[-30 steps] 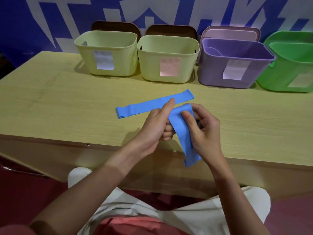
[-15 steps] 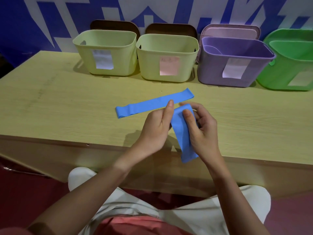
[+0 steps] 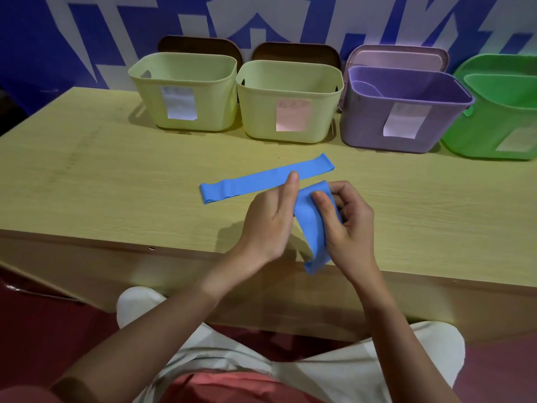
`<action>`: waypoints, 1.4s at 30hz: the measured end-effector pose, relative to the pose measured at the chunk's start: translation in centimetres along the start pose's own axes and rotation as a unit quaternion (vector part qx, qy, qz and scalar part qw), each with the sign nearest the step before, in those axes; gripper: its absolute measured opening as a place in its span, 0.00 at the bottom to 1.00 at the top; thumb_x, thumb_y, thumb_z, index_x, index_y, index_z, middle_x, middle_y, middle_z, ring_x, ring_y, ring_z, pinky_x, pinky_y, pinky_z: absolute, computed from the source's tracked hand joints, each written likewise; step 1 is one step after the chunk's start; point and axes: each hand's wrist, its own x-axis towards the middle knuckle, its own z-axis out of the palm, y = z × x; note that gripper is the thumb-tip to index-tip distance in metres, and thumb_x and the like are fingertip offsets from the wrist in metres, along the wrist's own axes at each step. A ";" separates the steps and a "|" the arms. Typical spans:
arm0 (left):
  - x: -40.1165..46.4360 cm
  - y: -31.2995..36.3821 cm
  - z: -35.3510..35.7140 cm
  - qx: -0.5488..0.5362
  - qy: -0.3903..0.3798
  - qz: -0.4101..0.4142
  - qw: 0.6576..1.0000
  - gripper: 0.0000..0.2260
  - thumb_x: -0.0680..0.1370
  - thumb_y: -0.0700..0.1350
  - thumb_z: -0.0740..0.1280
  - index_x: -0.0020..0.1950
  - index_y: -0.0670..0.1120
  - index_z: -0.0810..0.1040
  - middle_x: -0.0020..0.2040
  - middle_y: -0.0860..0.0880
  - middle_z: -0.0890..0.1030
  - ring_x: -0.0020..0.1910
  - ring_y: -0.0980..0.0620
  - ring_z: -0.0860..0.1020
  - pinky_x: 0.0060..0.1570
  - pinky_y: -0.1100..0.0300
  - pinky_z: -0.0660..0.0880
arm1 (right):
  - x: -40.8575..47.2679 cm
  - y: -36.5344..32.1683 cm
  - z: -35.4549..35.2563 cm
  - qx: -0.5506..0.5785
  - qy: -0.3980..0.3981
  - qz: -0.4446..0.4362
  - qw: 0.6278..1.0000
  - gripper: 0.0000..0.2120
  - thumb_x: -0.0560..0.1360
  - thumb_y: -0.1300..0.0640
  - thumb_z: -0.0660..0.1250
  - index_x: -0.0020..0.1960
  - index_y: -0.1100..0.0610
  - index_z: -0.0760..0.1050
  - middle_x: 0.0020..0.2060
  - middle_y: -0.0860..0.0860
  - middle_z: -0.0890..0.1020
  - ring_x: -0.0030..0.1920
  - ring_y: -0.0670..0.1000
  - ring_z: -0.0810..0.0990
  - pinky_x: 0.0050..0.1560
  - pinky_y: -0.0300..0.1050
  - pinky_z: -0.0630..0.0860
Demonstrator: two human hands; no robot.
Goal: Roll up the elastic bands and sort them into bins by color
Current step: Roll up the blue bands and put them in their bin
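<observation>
- Person seated at table, light trousers [image 3: 334,370] and red top at bottom edge of view, both forearms reaching forward over near table edge.
- Left hand [image 3: 270,222] and right hand [image 3: 348,225] close together above near part of wooden table [image 3: 101,181], both on the same blue elastic band [image 3: 313,228].
- Held band: upper end folded or curled over between the two hands, rest hangs down as a loop, lower end reaching about the table's front edge.
- Right hand grip: thumb pressed on front of band near top, fingers curled behind it, pinching the folded end.
- Left hand grip: thumb up beside band's left edge, fingers wrapped toward band; fingertips hidden behind the palm, contact looks like a pinch on the left side of the fold.
- How many turns are rolled: cannot tell, fold hidden by fingers.
- Second blue band [image 3: 261,180] lies flat on table just beyond the hands, stretched out diagonally, left end nearer, right end farther; left thumb tip overlaps it in view, touching or not cannot tell.
- Far edge of table, row of four bins, left to right: left yellow bin [image 3: 186,91] with white label, second yellow bin [image 3: 287,103] with pink label, purple bin [image 3: 404,112] with white label, green bin [image 3: 499,117] partly cut off at right.
- Two yellow bins nearly touching; purple just beside second yellow.
- Lids stand behind the bins: two brown, one pinkish.
- Blue wall with white shapes behind.
</observation>
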 end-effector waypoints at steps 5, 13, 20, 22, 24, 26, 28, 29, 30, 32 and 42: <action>0.0 -0.5 0.1 0.043 0.052 0.048 0.997 0.20 0.80 0.56 0.50 0.29 0.51 0.58 0.24 0.51 0.63 0.25 0.53 0.62 0.28 0.50 0.61 | 0.0 0.1 0.3 -0.006 -0.002 0.011 1.000 0.06 0.77 0.56 0.63 0.42 0.55 0.74 0.29 0.41 0.75 0.28 0.40 0.69 0.31 0.30 0.64; 0.7 1.7 -0.6 -0.199 -0.050 -0.188 0.960 0.16 0.83 0.46 0.52 0.36 0.44 0.64 0.22 0.53 0.57 0.20 0.56 0.54 0.23 0.67 0.53 | -0.3 -0.3 0.0 0.004 -0.042 0.005 0.999 0.08 0.80 0.62 0.62 0.57 0.57 0.76 0.26 0.47 0.71 0.26 0.41 0.64 0.29 0.32 0.61; 1.0 1.4 -0.6 -0.129 -0.078 -0.176 0.973 0.19 0.83 0.50 0.52 0.33 0.47 0.60 0.24 0.51 0.59 0.21 0.55 0.56 0.22 0.65 0.54 | -0.5 -0.3 -0.1 0.024 -0.003 0.011 1.000 0.04 0.77 0.59 0.64 0.44 0.59 0.72 0.23 0.51 0.70 0.24 0.44 0.65 0.26 0.34 0.61; 0.9 0.8 -0.4 -0.073 -0.050 -0.109 0.990 0.21 0.83 0.52 0.53 0.31 0.46 0.60 0.24 0.52 0.60 0.23 0.55 0.58 0.25 0.62 0.57 | -0.6 -0.1 -0.1 0.031 0.000 0.013 0.999 0.07 0.77 0.59 0.65 0.43 0.62 0.70 0.23 0.49 0.71 0.24 0.44 0.65 0.26 0.34 0.61; 0.5 0.1 -0.2 -0.022 -0.022 -0.022 0.999 0.21 0.82 0.54 0.53 0.31 0.49 0.59 0.23 0.55 0.61 0.24 0.56 0.60 0.28 0.59 0.58 | -0.5 0.0 0.0 0.033 0.001 0.015 0.999 0.09 0.77 0.59 0.65 0.43 0.64 0.69 0.22 0.46 0.71 0.23 0.43 0.64 0.26 0.33 0.61; 0.1 -0.2 -0.2 0.030 0.008 0.036 0.999 0.19 0.80 0.57 0.53 0.30 0.52 0.59 0.24 0.54 0.62 0.26 0.56 0.61 0.29 0.57 0.59 | -0.5 0.2 0.0 0.038 -0.002 0.015 0.999 0.09 0.77 0.60 0.65 0.42 0.64 0.69 0.22 0.45 0.70 0.23 0.42 0.64 0.26 0.33 0.60; 0.0 -0.3 -0.2 0.018 0.030 0.051 0.998 0.19 0.80 0.56 0.53 0.30 0.52 0.58 0.23 0.54 0.62 0.25 0.57 0.61 0.28 0.60 0.58 | -0.4 0.1 0.0 0.040 -0.007 0.018 0.999 0.08 0.77 0.58 0.65 0.42 0.62 0.71 0.23 0.46 0.70 0.23 0.43 0.63 0.26 0.33 0.60; 0.1 -0.1 -0.2 -0.008 0.033 0.041 0.999 0.20 0.80 0.55 0.54 0.29 0.52 0.58 0.23 0.54 0.61 0.25 0.58 0.60 0.27 0.61 0.58 | -0.4 -0.1 0.0 0.040 -0.010 0.019 0.999 0.07 0.77 0.58 0.65 0.42 0.61 0.72 0.23 0.46 0.70 0.23 0.43 0.64 0.26 0.34 0.60; 0.2 0.0 -0.1 -0.035 0.033 0.018 0.999 0.22 0.81 0.53 0.55 0.28 0.51 0.57 0.22 0.55 0.61 0.24 0.58 0.59 0.27 0.62 0.57 | -0.3 -0.3 0.0 0.041 -0.016 0.019 0.999 0.06 0.77 0.57 0.65 0.43 0.59 0.73 0.23 0.47 0.71 0.24 0.43 0.64 0.26 0.34 0.61; 0.3 0.5 -0.1 -0.083 0.040 -0.052 0.994 0.24 0.83 0.50 0.56 0.26 0.50 0.57 0.20 0.56 0.60 0.22 0.57 0.59 0.25 0.62 0.57 | -0.2 -0.5 0.0 0.053 -0.025 0.026 0.998 0.02 0.77 0.58 0.65 0.47 0.56 0.73 0.24 0.50 0.73 0.25 0.44 0.66 0.27 0.34 0.63; 0.8 1.5 -0.6 -0.139 -0.056 -0.209 0.966 0.18 0.83 0.52 0.54 0.33 0.50 0.58 0.23 0.53 0.57 0.20 0.56 0.55 0.22 0.65 0.52 | 0.0 0.4 0.0 -0.014 0.005 -0.001 1.000 0.05 0.76 0.57 0.64 0.51 0.56 0.75 0.24 0.53 0.65 0.27 0.45 0.62 0.30 0.36 0.61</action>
